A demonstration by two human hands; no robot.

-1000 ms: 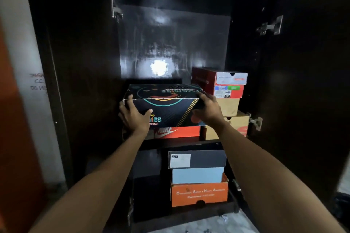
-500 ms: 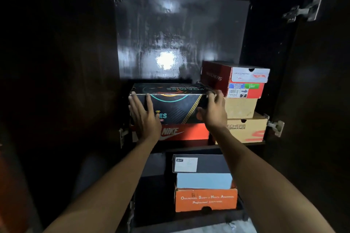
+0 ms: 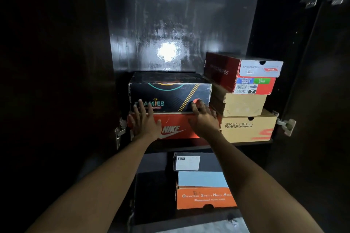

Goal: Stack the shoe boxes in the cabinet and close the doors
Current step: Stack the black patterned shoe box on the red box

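Note:
A black shoe box (image 3: 170, 92) with teal and gold print sits on an orange Nike box (image 3: 176, 128) on the upper shelf (image 3: 246, 143) of a dark cabinet. My left hand (image 3: 144, 121) lies flat with straight fingers against the fronts of both boxes at their left end. My right hand (image 3: 203, 117) presses its fingers on the black box's lower right corner. To the right stands a stack: a red Skechers box (image 3: 244, 73) on a plain tan box (image 3: 244, 104) on a tan Skechers Performance box (image 3: 248, 128).
On the lower shelf stand a grey-black box (image 3: 197, 161), a light blue box (image 3: 202, 178) and an orange safety-shoe box (image 3: 205, 197), stacked. Both dark doors are swung open, with hinges at the left (image 3: 119, 132) and right (image 3: 287, 125). Space remains above the black box.
The black box has slid deeper onto the Nike box. Both hands moved from its sides to flat against the box fronts. The camera has moved closer to the cabinet.

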